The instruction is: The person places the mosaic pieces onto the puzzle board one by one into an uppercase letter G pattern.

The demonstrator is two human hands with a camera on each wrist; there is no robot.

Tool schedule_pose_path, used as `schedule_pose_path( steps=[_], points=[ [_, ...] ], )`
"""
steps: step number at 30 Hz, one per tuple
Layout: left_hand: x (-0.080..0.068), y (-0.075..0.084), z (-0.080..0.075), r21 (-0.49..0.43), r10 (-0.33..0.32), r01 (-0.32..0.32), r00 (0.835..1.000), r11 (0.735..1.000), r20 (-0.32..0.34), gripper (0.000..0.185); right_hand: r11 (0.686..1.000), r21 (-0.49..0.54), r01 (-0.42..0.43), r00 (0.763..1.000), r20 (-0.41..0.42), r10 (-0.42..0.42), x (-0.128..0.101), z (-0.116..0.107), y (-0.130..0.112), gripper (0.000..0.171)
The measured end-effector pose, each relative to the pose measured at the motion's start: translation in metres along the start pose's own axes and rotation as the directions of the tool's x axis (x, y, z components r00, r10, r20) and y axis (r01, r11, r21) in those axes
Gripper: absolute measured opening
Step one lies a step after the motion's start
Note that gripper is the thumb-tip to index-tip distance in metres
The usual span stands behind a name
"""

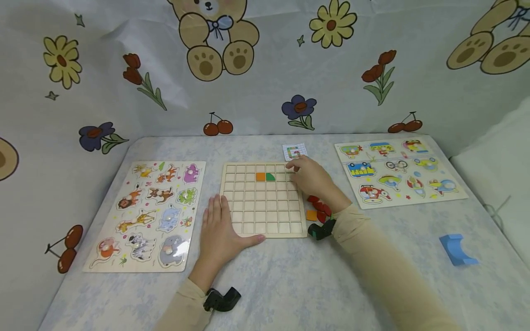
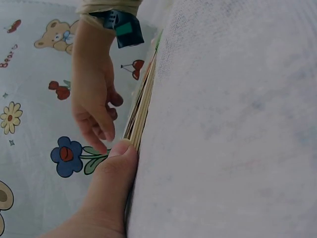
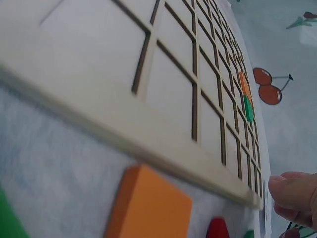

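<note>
A wooden grid board (image 1: 248, 202) lies in the middle of the table, with an orange square (image 1: 260, 177) and a green quarter-round piece (image 1: 270, 177) in neighbouring cells near its far side. My left hand (image 1: 219, 230) rests at its near left corner, fingers along the left side and thumb along the front edge; the left wrist view shows the thumb (image 2: 116, 168) against that edge. Over the far right corner is my right hand (image 1: 310, 174), fingers loosely bent with nothing seen between them, beside a small printed pattern card (image 1: 295, 151). Its fingertips (image 3: 285, 191) show just past the board's corner.
Right of the board lie several red pieces (image 1: 322, 214) and an orange square piece (image 1: 311, 215), partly behind the right wrist. An animal puzzle (image 1: 142, 220) is at left, a vehicle puzzle (image 1: 407, 172) at right. A blue curved block (image 1: 457, 249) sits near the right edge.
</note>
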State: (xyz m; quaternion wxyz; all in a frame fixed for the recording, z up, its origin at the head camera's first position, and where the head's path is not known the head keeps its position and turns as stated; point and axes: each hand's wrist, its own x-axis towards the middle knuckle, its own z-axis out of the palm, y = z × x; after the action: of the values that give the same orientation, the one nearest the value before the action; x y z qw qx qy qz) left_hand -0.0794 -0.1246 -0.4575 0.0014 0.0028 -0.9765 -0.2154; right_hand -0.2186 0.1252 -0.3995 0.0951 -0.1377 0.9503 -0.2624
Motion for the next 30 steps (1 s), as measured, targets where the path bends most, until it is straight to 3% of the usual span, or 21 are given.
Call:
schedule_pose_path(
  steps=[8,16,30],
  points=[
    [0.000,-0.002,0.001,-0.004,0.007,-0.007,1.000,1.000,-0.007,0.152,0.996,-0.063,-0.064,0.995,0.074,0.069,-0.010,-0.017,0.041,0.037],
    [-0.001,-0.001,-0.001,-0.012,0.003,-0.003,1.000,1.000,0.005,0.151,0.993,-0.049,-0.104,0.989,0.101,0.108,-0.015,-0.024,0.051,0.036],
    [-0.001,-0.001,0.000,-0.017,0.013,-0.014,1.000,1.000,-0.005,0.151,0.987,0.092,-0.130,0.992,0.013,0.129,-0.016,-0.019,0.057,0.019]
  ],
)
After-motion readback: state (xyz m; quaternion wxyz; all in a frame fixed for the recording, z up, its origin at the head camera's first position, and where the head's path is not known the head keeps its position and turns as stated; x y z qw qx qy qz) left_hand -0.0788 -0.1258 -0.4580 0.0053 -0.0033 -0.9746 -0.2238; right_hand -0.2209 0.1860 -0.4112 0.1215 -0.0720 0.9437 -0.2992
